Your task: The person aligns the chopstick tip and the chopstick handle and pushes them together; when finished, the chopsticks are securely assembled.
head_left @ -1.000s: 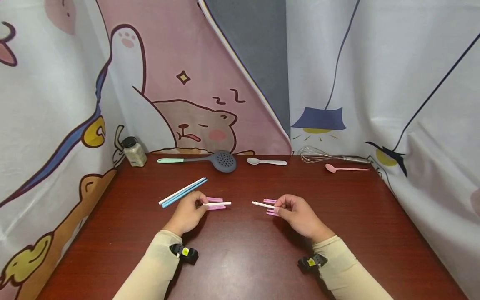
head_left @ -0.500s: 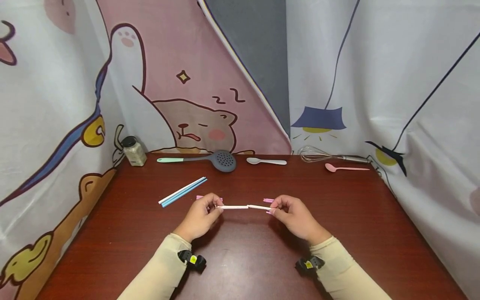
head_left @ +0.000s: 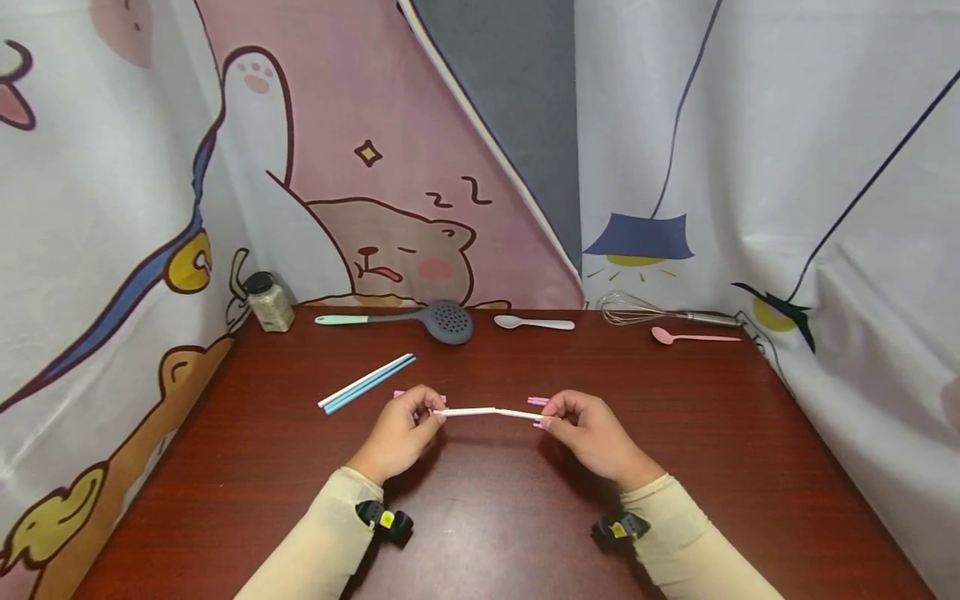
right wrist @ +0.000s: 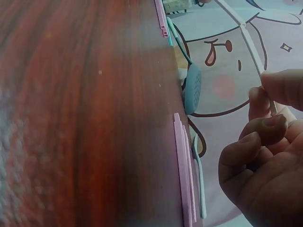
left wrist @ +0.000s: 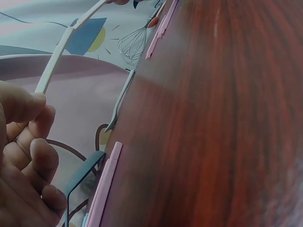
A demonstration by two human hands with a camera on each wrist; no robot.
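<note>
White and slim, two pieces meet end to end between the person's hands, raised above the table [head_left: 480, 517]. The left hand [head_left: 401, 429] pinches the outer end of the left white piece [head_left: 471, 412] between thumb and fingertips, its remaining fingers loosely curled underneath; the right hand [head_left: 592, 429] grips the right white piece [head_left: 521, 414] in much the same way, with no slack showing in either pinch. The inner ends touch at a slight bend (whether one has slid into the other, I cannot tell).

By my reading, the step in hand is lining up and joining these two lengths. The next move would call for taking out that bend, with both pinches firm and one length pressed straight into the other; pushed at an angle, the tips could slip past each other.

Just beyond the hands, pink pieces lie on the table in two groups, the left group [left wrist: 102, 189] behind the left hand, the right group [right wrist: 184, 179] behind the right. Farther out on the left are a white stick [head_left: 363, 382] and blue sticks [head_left: 370, 386] side by side. Along the back edge lie a slotted skimmer [head_left: 450, 322], a pale spoon [head_left: 536, 323] and a whisk [head_left: 637, 310].
</note>
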